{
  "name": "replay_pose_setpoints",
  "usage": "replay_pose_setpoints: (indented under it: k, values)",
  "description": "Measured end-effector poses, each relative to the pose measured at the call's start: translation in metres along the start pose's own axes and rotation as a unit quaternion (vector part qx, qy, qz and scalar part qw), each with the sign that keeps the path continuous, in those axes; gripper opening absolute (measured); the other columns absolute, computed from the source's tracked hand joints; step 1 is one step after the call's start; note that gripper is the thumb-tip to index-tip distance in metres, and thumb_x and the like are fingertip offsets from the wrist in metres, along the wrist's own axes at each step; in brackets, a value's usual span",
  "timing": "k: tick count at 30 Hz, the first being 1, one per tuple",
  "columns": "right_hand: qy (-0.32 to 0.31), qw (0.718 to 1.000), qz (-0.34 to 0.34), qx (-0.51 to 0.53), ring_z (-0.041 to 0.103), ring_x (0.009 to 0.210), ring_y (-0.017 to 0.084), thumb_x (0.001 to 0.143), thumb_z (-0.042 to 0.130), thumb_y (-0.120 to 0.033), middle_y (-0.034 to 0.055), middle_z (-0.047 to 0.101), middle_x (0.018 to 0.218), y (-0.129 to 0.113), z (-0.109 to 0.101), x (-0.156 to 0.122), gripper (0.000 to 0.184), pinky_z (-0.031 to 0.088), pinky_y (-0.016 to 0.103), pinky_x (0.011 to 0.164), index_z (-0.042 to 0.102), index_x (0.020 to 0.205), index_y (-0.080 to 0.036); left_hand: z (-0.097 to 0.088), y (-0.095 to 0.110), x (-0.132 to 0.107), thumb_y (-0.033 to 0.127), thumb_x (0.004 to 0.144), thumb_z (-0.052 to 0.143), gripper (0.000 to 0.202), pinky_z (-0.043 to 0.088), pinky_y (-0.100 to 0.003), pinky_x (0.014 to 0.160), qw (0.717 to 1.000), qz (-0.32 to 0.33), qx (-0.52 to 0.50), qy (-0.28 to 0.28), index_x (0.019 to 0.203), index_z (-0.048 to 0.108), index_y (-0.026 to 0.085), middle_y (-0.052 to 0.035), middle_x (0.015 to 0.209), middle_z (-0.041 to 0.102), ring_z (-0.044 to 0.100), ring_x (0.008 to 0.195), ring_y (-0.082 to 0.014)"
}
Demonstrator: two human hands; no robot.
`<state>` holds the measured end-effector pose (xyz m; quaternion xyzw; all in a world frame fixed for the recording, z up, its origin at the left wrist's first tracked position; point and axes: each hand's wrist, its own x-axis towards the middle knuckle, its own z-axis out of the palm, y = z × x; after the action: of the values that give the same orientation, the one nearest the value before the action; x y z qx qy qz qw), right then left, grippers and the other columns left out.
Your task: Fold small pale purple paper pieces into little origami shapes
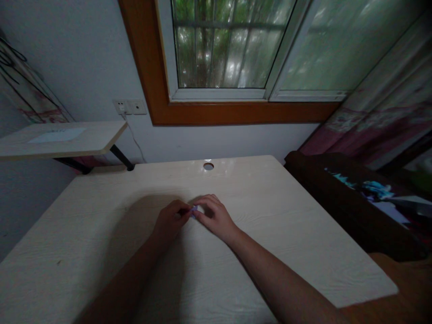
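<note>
Over the middle of the pale wood-grain desk [256,198], my two hands meet at a small purple piece [193,209], too small to make out its kind. My left hand [171,218] pinches it from the left between thumb and fingertips. From the right, my right hand [216,217] has its thumb and forefinger curled around the same piece, with a gap showing between finger and thumb. The fingers cover much of the piece.
A raised shelf [64,137] on black legs stands at the desk's back left. A round cable hole [208,166] lies near the back edge. Behind are a wall socket [130,107] with a white cable and a wood-framed window [222,112]. Dark furniture [324,193] stands at the right.
</note>
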<state>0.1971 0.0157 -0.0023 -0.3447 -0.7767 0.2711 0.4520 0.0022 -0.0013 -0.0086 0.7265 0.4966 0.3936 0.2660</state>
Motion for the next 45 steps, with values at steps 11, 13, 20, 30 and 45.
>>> replay_pose_setpoints:
  k: [11,13,20,30,45]
  values:
    - [0.000,0.999,0.023,0.042,0.060,0.082,0.017,0.087,0.065,-0.028,0.0029,0.065,0.082,0.006,0.001,-0.001,0.008,0.046,0.031,0.077,0.067,0.082,-0.022,0.004,-0.002,0.001,0.033,0.080,0.068,0.019,0.053,-0.028,0.074,0.994,-0.074,-0.083,-0.003,0.094,0.066,0.019,-0.0027,0.086,0.070,0.066,0.078,-0.0158]
    - [-0.001,0.998,0.034,0.053,0.060,0.080,0.016,0.087,0.065,-0.029,0.0030,0.065,0.080,0.006,0.001,-0.001,0.010,0.046,0.030,0.074,0.067,0.081,-0.021,0.004,-0.002,0.001,0.035,0.080,0.069,0.023,0.054,-0.028,0.074,0.992,-0.087,-0.096,-0.005,0.096,0.065,0.019,-0.0032,0.086,0.070,0.066,0.078,-0.0161]
    - [0.005,0.993,0.082,0.087,0.059,0.076,0.015,0.087,0.065,-0.029,0.0022,0.063,0.078,0.007,-0.001,0.000,0.011,0.044,0.027,0.067,0.068,0.081,-0.020,0.006,-0.002,0.001,0.035,0.078,0.070,0.034,0.055,-0.032,0.077,0.983,-0.110,-0.142,-0.031,0.106,0.061,0.019,-0.0045,0.092,0.070,0.067,0.083,-0.0175]
    - [-0.001,0.989,0.106,0.102,0.054,0.070,0.013,0.086,0.065,-0.031,0.0006,0.058,0.076,0.011,0.000,-0.002,0.014,0.041,0.025,0.063,0.067,0.079,-0.019,0.008,-0.005,0.001,0.030,0.078,0.069,0.036,0.052,-0.028,0.072,0.978,-0.108,-0.179,-0.023,0.110,0.058,0.020,-0.0011,0.084,0.065,0.064,0.077,-0.0150]
    - [-0.025,0.984,0.139,0.105,0.054,0.067,0.012,0.086,0.063,-0.031,0.0005,0.060,0.075,0.009,0.000,-0.001,0.015,0.041,0.024,0.061,0.069,0.079,-0.019,0.009,-0.003,0.000,0.028,0.082,0.064,0.037,0.050,-0.029,0.073,0.976,-0.091,-0.198,-0.026,0.115,0.053,0.020,-0.0005,0.083,0.063,0.063,0.077,-0.0145]
